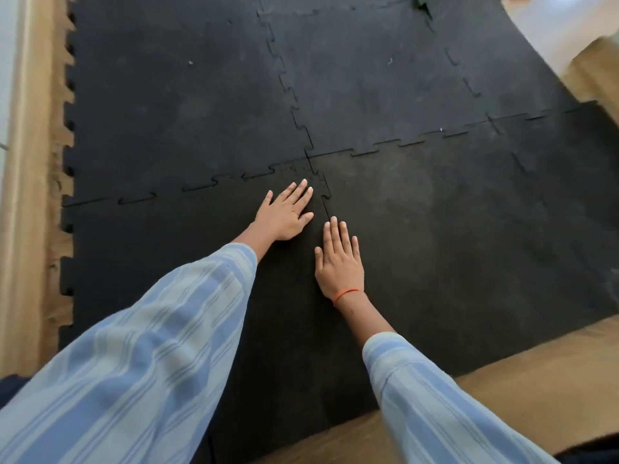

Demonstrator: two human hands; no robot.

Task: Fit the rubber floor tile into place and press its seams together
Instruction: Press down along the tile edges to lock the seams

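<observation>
Black rubber floor tiles with jigsaw edges cover the floor. The near-left tile (174,249) meets the near-right tile (469,236) along a toothed seam (324,195) running toward me. My left hand (288,214) lies flat, palm down, on the near-left tile just left of that seam, fingertips near the corner where the tiles join. My right hand (340,259), with an orange thread at the wrist, lies flat right on the seam line, a little nearer to me. Both hands hold nothing. The seam under my right hand is hidden.
Two more black tiles (187,105) lie farther away, joined by similar seams. Bare brown floor (502,396) shows at the near right and along the left, where toothed tile edges (68,128) stand free. A pale wall base (20,162) runs down the left.
</observation>
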